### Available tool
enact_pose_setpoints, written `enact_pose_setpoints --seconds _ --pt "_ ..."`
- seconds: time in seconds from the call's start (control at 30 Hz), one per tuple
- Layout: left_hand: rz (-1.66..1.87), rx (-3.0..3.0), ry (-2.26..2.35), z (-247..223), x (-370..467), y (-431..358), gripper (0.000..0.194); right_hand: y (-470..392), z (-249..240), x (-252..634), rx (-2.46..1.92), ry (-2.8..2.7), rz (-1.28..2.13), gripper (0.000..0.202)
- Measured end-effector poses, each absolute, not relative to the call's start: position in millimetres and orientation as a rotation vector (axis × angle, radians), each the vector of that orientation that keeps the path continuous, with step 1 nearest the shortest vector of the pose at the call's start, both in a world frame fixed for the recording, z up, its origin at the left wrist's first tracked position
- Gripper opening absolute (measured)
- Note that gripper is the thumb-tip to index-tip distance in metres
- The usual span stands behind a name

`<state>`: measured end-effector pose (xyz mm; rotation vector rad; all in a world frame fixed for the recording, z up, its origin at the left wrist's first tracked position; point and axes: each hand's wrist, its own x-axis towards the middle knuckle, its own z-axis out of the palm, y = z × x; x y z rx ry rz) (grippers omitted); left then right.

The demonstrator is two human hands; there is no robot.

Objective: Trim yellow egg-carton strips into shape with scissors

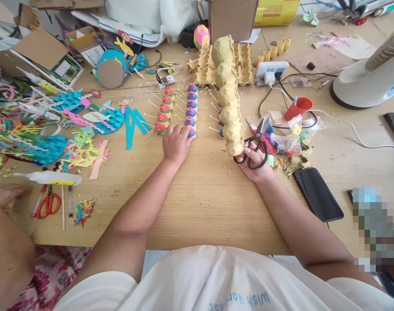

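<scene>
Head view: right hand (257, 167) clamped on scissors (259, 134) and carton strip (229, 95); left hand (177, 143) touches near purple cup (191, 131), grip unclear.

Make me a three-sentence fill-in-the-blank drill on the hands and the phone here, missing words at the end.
The right hand holds a carton strip and a pair of black-handled ____. The left hand touches the near end of the ____-topped row. The phone lies to the ____ of the right hand.

Missing words: scissors; purple; right.
</scene>
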<state>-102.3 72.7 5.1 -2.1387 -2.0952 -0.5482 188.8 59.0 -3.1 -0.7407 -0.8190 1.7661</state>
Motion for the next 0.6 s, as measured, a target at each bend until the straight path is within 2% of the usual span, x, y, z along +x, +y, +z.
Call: enact_pose_setpoints --seconds 0.6 --pt "-0.558 -2.105 -2.127 5 -114 80 0.034 60 -4 190 -0.730 -0.813 1.784 0.045"
